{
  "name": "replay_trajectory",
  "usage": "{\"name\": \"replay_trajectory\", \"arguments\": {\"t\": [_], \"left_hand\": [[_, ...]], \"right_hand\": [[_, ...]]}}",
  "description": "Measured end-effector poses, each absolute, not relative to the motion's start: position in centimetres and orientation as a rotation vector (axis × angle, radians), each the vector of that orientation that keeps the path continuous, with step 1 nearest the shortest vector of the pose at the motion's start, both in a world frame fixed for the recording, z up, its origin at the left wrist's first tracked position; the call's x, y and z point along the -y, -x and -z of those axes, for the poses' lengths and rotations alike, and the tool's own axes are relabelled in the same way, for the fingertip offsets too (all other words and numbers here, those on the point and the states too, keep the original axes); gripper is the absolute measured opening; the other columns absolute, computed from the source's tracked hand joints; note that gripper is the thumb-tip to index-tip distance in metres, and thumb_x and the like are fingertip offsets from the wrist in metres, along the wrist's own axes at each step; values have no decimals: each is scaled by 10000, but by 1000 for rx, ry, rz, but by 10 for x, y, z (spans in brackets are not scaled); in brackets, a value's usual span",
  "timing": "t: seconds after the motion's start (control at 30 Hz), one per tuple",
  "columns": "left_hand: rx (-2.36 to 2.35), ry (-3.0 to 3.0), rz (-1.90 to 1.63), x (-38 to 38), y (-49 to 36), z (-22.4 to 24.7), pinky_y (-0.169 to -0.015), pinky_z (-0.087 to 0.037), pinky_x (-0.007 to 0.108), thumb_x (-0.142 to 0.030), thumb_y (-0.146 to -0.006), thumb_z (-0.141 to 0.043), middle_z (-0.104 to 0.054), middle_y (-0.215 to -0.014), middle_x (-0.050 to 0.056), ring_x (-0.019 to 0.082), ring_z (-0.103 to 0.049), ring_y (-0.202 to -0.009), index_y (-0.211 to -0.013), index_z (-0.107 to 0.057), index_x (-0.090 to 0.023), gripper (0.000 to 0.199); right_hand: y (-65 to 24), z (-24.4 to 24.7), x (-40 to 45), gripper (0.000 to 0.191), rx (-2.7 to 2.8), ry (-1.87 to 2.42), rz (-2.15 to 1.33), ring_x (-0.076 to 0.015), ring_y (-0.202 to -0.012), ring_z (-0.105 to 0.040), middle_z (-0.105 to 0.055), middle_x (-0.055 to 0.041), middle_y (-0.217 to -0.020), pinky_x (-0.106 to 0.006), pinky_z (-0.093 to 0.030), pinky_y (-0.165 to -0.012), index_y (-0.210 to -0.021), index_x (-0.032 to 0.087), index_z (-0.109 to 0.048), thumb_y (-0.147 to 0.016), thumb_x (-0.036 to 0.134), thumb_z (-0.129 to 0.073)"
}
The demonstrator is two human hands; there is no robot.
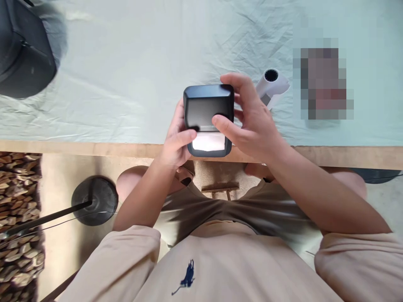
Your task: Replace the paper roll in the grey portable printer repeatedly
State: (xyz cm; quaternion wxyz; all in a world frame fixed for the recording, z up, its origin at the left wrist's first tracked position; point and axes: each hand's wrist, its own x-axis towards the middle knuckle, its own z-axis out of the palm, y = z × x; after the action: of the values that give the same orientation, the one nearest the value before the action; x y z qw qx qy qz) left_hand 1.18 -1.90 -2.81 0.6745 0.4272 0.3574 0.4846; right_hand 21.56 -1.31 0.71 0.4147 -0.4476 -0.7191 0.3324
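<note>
Just above the table's front edge, I hold a black, round-cornered portable receipt printer [209, 111] by its sides. Its lower part shows a bright white strip [208, 141] that looks like paper. My left hand [179, 140] wraps the left side, thumb on the front by the strip, its other fingers mostly hidden behind. On the right side is my right hand [250, 115], with the thumb on the front face and the index finger at the upper right corner. Behind that hand lies a white paper roll [273, 87] with a dark core, partly covered by the hand.
A pale green wrinkled cloth [126, 84] covers the wooden-edged table [346, 153]. A dark bag or case [28, 54] stands at the far left, and a blurred-out object [325, 84] lies at the right. Below are a round black stand base [94, 201] and stacked firewood [20, 184].
</note>
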Motion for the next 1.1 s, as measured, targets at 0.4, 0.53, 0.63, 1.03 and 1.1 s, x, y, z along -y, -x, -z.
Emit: {"name": "replay_trajectory", "arguments": {"t": [0.4, 0.53, 0.63, 1.03, 1.1], "left_hand": [[-883, -863, -1137, 24, -20, 12, -1113, -643, 497, -643, -733, -961, -813, -1074, 100, 420, -717, -1382, -1194, -759, -216, 660], [-896, -836, -1131, 27, -22, 9, -1165, -612, 494, -621, -739, -966, -818, -1094, 95, 421, -679, -1438, -1192, -781, -223, 631], [-914, -782, -1124, 28, -25, 6, -1192, -593, 493, -624, -781, -934, -825, -1130, 91, 421, -649, -1477, -1179, -788, -226, 581], [-1018, -483, -1203, 19, -31, 8, -1250, -537, 443, -540, -1086, -612, -814, -1186, 76, 340, -588, -1558, -1117, -771, -213, 365], [-1009, -514, -1230, 18, -29, 12, -1222, -565, 481, -485, -1073, -653, -807, -1099, 50, 348, -616, -1525, -1113, -766, -221, 290]], "right_hand": [[-211, -13, 16, 750, 1467, 1060, -1545, -168, -984, -734, -698, -22, -1220, -297, -647, -750, -1482, 316, -390, -881, 472, -809], [-210, -17, 16, 714, 1428, 1061, -1561, -172, -997, -726, -694, -27, -1201, -309, -659, -793, -1464, 297, -397, -882, 413, -793], [-210, -15, 15, 716, 1431, 1096, -1562, -176, -986, -722, -700, -29, -1189, -320, -664, -814, -1481, 291, -399, -888, 415, -779], [-227, -10, 8, 849, 1721, 1071, -1269, -279, -1324, -687, -594, -58, -1553, -487, -597, -1207, -1563, 350, -427, -806, 350, -812], [-230, -13, 8, 838, 1763, 1070, -1242, -289, -1357, -674, -580, -53, -1580, -510, -591, -1217, -1557, 365, -435, -812, 367, -819]]}}
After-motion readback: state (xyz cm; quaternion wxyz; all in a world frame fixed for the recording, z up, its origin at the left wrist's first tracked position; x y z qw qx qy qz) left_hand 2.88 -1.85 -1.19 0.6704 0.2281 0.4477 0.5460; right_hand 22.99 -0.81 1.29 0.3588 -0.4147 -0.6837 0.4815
